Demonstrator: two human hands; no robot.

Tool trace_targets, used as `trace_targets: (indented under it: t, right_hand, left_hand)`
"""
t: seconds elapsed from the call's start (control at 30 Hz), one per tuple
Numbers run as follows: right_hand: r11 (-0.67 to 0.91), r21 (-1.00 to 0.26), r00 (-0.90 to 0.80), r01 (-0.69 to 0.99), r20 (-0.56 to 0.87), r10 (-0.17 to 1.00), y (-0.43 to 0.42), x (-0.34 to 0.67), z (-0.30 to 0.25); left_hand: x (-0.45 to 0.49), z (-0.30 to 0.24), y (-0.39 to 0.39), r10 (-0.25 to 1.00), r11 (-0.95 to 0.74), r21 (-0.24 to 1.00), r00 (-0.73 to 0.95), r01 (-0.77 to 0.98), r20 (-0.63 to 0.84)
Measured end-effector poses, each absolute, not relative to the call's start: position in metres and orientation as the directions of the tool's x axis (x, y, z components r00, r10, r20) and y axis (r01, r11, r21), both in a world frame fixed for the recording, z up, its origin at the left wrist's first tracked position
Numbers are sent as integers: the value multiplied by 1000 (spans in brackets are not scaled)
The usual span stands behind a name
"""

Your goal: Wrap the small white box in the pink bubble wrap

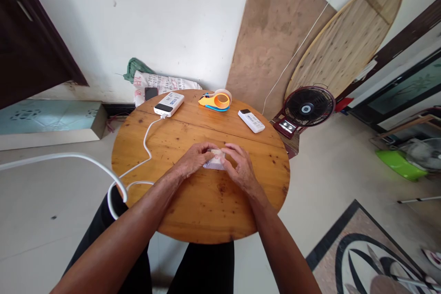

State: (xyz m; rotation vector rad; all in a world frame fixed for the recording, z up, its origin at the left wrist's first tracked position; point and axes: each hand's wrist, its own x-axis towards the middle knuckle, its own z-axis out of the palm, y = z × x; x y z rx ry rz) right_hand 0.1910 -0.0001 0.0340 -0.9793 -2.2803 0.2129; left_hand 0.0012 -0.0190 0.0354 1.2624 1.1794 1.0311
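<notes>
A small whitish, partly see-through box or packet point(215, 161) sits low over the wooden table, between my two hands. My left hand point(197, 158) grips its left side, with the thumb lying across the top. From the right, my right hand point(240, 167) curls its fingers and thumb onto the other end. Fingers cover parts of the packet, so its exact kind is unclear. Beyond the hands lie an orange and blue tape dispenser point(211, 101), a white power bank point(164, 106) with a cable plugged in, and another white power bank point(253, 122).
The round wooden table point(203, 213) has its near edge against my legs. A white cable point(146, 142) runs off the table's left side, near a curved white tube point(79, 155). A dark fan point(306, 109) stands beyond the right edge, before a round wooden board point(347, 32).
</notes>
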Motion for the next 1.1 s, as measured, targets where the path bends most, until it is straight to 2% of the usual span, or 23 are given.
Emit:
trace_targets:
  t: [0.17, 0.27, 0.5, 0.7, 0.77, 0.97, 1.1]
  right_hand:
    - [765, -149, -619, 626, 501, 605, -5, 188, 38]
    - [777, -110, -639, 620, 504, 581, -7, 186, 40]
    - [840, -168, -673, 516, 527, 519, -12, 183, 42]
    - [743, -345, -442, 574, 633, 635, -3, 193, 39]
    - [742, -349, -458, 572, 615, 642, -1, 195, 37]
    - [779, -248, -597, 576, 523, 608, -5, 189, 37]
    - [761, -345, -519, 549, 574, 634, -6, 188, 38]
  left_hand:
    - [0, 32, -17, 986, 74, 997, 153, -12, -72]
    - [0, 29, -16, 985, 77, 996, 158, -34, -70]
    - [-2, 29, -17, 983, 55, 997, 180, -60, -44]
    - [0, 34, -19, 987, 100, 995, 124, -12, -98]
    - [1, 35, -19, 987, 101, 995, 126, -2, -100]
    - [1, 30, -16, 986, 53, 999, 157, -9, -51]
    - [3, 28, -16, 993, 88, 994, 88, -72, -81]
